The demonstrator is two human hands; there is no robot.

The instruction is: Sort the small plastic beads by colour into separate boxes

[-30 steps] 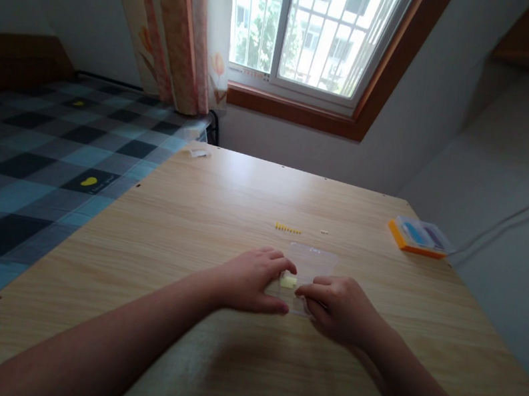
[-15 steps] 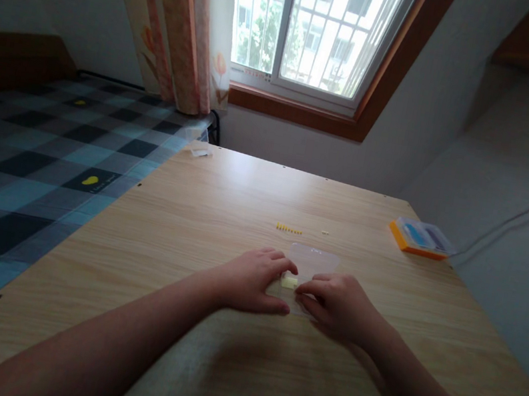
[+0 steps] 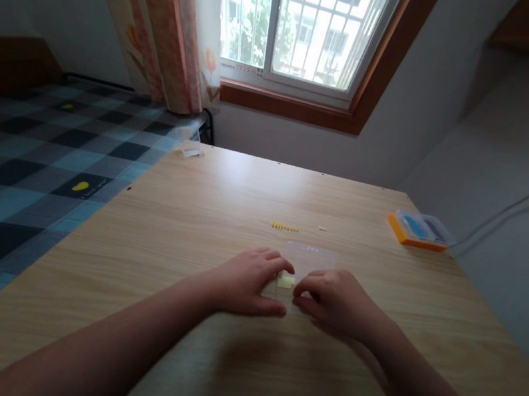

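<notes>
Both of my hands rest on a wooden table (image 3: 187, 232) near its middle. My left hand (image 3: 245, 281) has its fingers curled, with fingertip and thumb pinched at a small pale yellow block (image 3: 285, 281). From the other side my right hand (image 3: 333, 301) meets the same block, fingers bent and closed. The block sits on a clear plastic sheet (image 3: 312, 257) that lies flat on the table. A short row of small yellow pieces (image 3: 284, 227) lies just beyond the sheet, with a tiny white piece (image 3: 322, 228) to its right.
An orange and clear box with blue contents (image 3: 419, 229) sits near the table's right edge by the wall. A small clear item (image 3: 191, 152) lies at the far left corner. A checked bed cover (image 3: 21, 164) borders the table on the left; a window and curtain stand behind.
The view has shifted slightly down and to the left. My right hand's fingers have closed in a little on the yellow block; my left hand has barely moved.
</notes>
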